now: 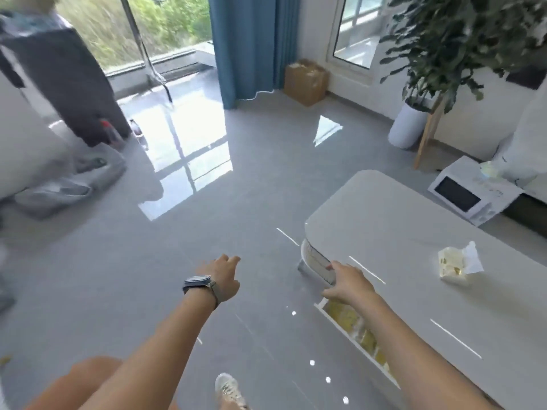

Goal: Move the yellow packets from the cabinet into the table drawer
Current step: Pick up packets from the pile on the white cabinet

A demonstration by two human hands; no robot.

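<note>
Head view is showing a person leaning over a white table [384,220] with both arms stretched forward. Their right hand [347,284] is reaching to the table's near edge, fingers straight and spread, holding nothing, hovering just above the drawer [355,347], which is standing pulled out below the tabletop. Yellow packets [346,316] are lying inside the drawer, partly hidden by the right forearm. One more packet [458,261], yellow with a torn white flap, is sitting on the tabletop, well apart from the hand. Their left hand [223,276], a watch [199,284] on its wrist, is hanging over the grey floor [148,276] to the left of the table, fingers loosely extended and gripping nothing. A shoe [229,390] is showing at the bottom edge. A microwave [467,192] is sitting on the floor beyond the table, a potted plant [455,48] standing behind it. A blue curtain [245,45] is hanging by the window, with a cardboard box [306,81] beside it. The cabinet cannot be made out with certainty in this blurred frame.
</note>
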